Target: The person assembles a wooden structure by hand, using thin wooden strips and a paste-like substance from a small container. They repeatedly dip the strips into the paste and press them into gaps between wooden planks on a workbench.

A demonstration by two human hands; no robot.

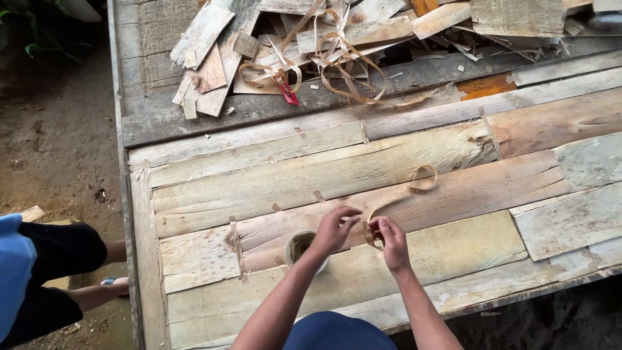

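Both hands, left hand (334,228) and right hand (391,238), pinch the near end of a thin veneer strip (400,194) just right of the small cup (301,246). Strip's long axis runs from the hands up-right across the tabletop (272,175), far end curled.

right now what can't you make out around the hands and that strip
- Head view: the end of the thin strip pinched at the right hand is covered by its fingers.
- The small round cup is partly covered by the left hand; its contents are too small and dark to tell.
- The nearby person is cut off by the left edge.
- The scrap pile runs off the top edge.
- The red item in it is too small to identify.
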